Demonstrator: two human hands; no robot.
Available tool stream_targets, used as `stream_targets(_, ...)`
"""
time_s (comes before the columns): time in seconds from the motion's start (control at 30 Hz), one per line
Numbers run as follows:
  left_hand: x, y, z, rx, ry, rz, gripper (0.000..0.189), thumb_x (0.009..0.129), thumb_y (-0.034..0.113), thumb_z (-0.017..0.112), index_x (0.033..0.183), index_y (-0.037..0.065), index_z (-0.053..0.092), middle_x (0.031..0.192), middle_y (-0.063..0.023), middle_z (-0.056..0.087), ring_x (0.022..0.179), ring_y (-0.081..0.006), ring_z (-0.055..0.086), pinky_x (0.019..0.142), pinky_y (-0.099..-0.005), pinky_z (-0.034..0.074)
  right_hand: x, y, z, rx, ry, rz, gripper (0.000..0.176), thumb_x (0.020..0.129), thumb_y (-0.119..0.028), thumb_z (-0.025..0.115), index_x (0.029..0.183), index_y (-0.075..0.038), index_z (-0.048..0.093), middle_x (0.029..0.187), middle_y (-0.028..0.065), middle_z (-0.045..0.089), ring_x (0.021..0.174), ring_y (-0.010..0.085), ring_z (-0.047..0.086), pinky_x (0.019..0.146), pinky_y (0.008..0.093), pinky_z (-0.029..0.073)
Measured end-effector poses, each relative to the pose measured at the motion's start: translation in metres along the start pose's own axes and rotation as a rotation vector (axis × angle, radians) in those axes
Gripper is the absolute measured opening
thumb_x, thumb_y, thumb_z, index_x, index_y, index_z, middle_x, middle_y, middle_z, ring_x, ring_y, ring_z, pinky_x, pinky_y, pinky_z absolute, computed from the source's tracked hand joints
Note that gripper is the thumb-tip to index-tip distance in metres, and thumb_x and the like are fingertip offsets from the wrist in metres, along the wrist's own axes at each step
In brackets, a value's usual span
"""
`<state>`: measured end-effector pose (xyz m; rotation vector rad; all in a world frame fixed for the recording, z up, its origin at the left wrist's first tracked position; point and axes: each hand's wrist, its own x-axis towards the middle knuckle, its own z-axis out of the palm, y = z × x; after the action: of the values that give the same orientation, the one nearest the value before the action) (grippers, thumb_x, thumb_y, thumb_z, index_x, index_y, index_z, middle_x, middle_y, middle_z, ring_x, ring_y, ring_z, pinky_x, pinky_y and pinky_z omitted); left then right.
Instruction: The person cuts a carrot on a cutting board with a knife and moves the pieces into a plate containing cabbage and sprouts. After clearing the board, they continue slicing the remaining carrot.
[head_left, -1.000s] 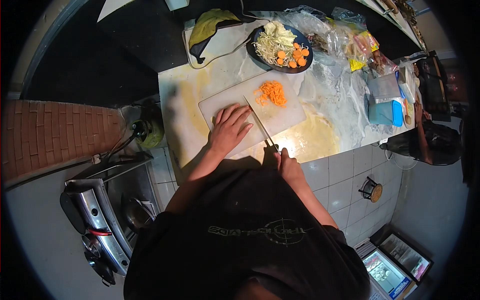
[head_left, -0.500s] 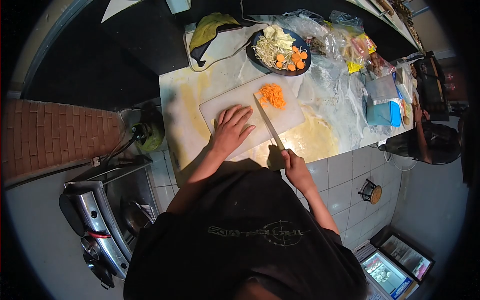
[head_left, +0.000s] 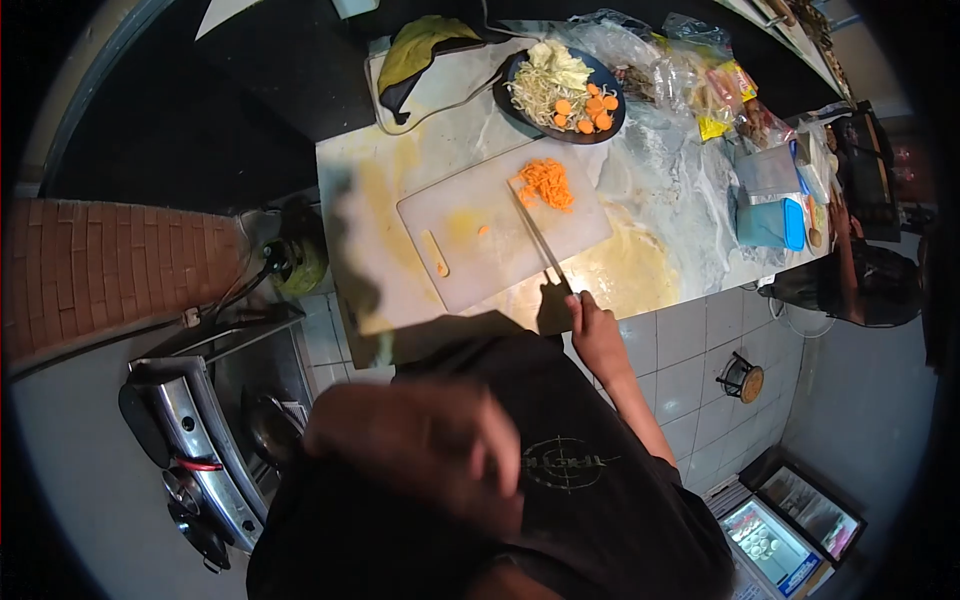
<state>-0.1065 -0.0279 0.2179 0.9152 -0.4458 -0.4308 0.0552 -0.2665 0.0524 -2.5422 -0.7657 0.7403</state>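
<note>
My right hand (head_left: 597, 340) is closed around the handle of a long kitchen knife (head_left: 541, 243). Its blade slants over the white cutting board (head_left: 455, 200), the tip beside a heap of finely cut carrot (head_left: 547, 187). A small carrot bit (head_left: 483, 230) lies alone near the middle of the board. Smeared by motion, my left hand (head_left: 485, 440) is raised in front of my chest, away from the board; its fingers are too blurred to read. Beyond the board, a dark plate (head_left: 612, 128) bears bean sprouts (head_left: 535, 98), cabbage (head_left: 560, 68) and carrot slices (head_left: 600, 108).
Plastic bags and packets (head_left: 690, 85) crowd the back right of the marble-look table (head_left: 650, 190). A blue-lidded container (head_left: 770, 225) stands at its right end, near another person (head_left: 870, 285). A yellow-green cloth (head_left: 425, 60) lies at the back left. A stove (head_left: 215, 470) is at lower left.
My left hand has lifted off the cutting board and swung back toward my chest, uncovering the board's handle slot and a carrot bit. My right hand keeps the knife in nearly the same place.
</note>
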Motion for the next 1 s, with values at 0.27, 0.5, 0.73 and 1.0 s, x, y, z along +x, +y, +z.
stream_targets(0.27,0.007,0.013,0.047,0.865,0.299,0.770,0.012,0.093,0.013,0.064,0.097,0.021,0.071,0.104,0.0063,0.060,0.090,-0.0156,0.056,0.071,-0.0303,0.043,-0.015,-0.018,-0.008,0.117,-0.076,-0.119,0.038,0.105,-0.032,0.048,0.102,0.004,0.056,0.070,0.0322,0.057,0.071,0.0515,0.057,0.061,0.0526,0.043)
stream_targets(0.5,0.005,0.032,0.084,0.884,1.231,1.243,0.015,0.084,0.018,0.077,0.082,0.031,0.069,0.091,0.0161,0.054,0.090,-0.0131,0.045,0.075,-0.0338,0.032,-0.022,-0.028,-0.001,0.172,-0.147,-0.129,0.038,0.105,-0.034,0.047,0.102,0.003,0.058,0.070,0.0298,0.060,0.071,0.0504,0.058,0.062,0.0532,0.044)
stream_targets(0.73,0.018,0.035,0.092,0.963,1.043,1.351,0.020,0.079,0.025,0.083,0.076,0.034,0.066,0.087,0.0166,0.051,0.092,-0.0137,0.042,0.078,-0.0372,0.028,-0.020,-0.025,-0.006,0.161,-0.119,-0.058,0.040,0.104,-0.034,0.048,0.099,0.004,0.058,0.071,0.0315,0.058,0.075,0.0519,0.057,0.064,0.0542,0.043)
stream_targets(1.0,0.020,0.037,0.099,0.794,1.268,1.491,0.022,0.072,0.043,0.085,0.072,0.032,0.065,0.086,0.0114,0.052,0.096,-0.0137,0.040,0.081,-0.0387,0.025,-0.022,-0.025,-0.003,0.214,-0.151,-0.047,0.040,0.105,-0.035,0.046,0.099,0.003,0.057,0.070,0.0308,0.057,0.073,0.0515,0.056,0.062,0.0527,0.042)
